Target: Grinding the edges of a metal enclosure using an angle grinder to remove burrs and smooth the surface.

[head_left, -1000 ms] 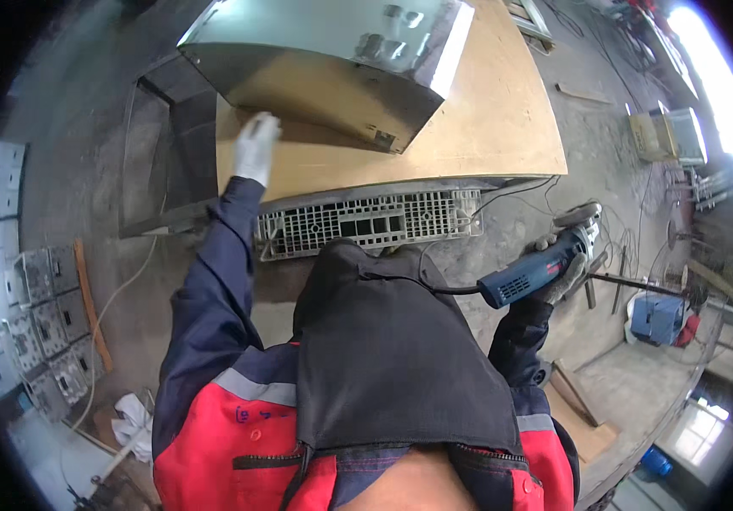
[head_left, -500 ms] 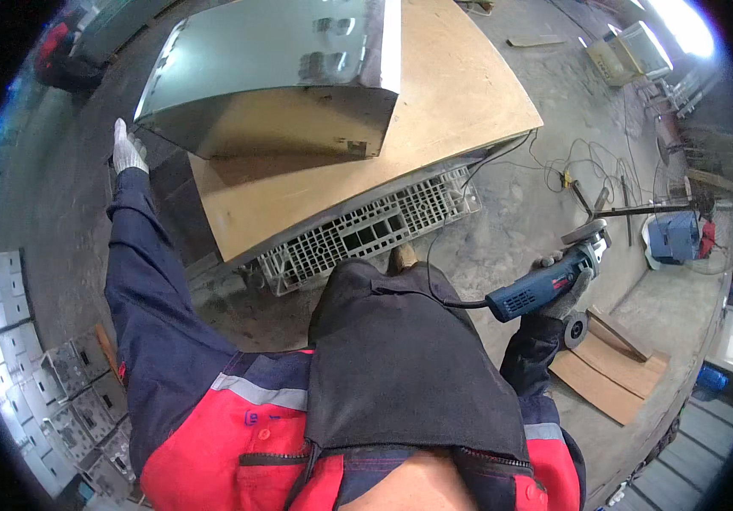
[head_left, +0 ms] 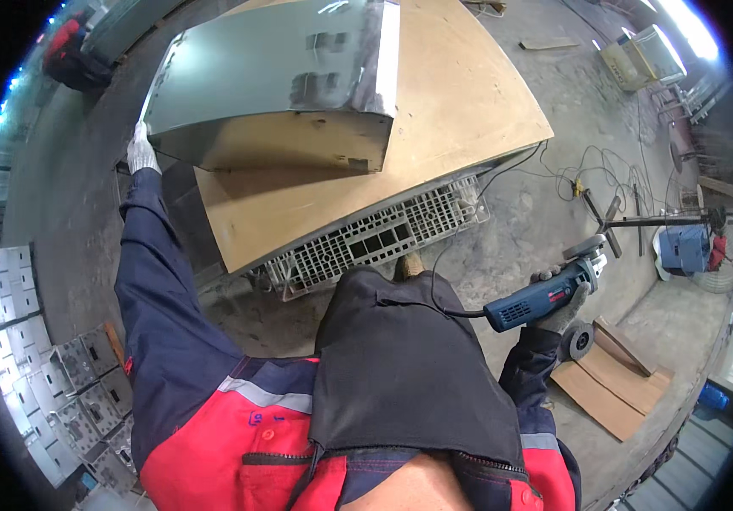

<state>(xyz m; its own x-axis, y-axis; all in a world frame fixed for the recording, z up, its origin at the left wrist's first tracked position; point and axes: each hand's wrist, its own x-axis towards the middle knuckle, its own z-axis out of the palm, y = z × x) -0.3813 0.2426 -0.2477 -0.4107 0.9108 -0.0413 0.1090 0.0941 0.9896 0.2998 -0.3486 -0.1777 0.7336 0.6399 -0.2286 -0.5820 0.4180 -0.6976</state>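
Note:
My right hand [head_left: 569, 308], in a grey glove, is wrapped round the body of a blue angle grinder [head_left: 521, 306]. The grinder's disc [head_left: 585, 247] points away from me, and its black cord runs left across my apron. At the far left my left hand [head_left: 141, 152], in a white glove, closes on the corner of a large metal box [head_left: 247, 72]; its fingertips are partly hidden. The box has a shiny greenish-grey top with dark smudges near its right edge. It rests on a wooden board [head_left: 460, 94] over a grey plastic pallet [head_left: 383, 243].
Loose cables [head_left: 592, 166] and a metal stand [head_left: 656, 221] lie on the floor at the right, near a blue container [head_left: 684, 247]. Cardboard pieces [head_left: 609, 383] and a spare disc [head_left: 581, 341] are beside my right forearm. Another person [head_left: 75, 60] is at the far left.
My left hand has moved from beside the box's left corner onto it, its fingers closing. The view has shifted slightly; my right hand keeps the angle grinder in about the same place.

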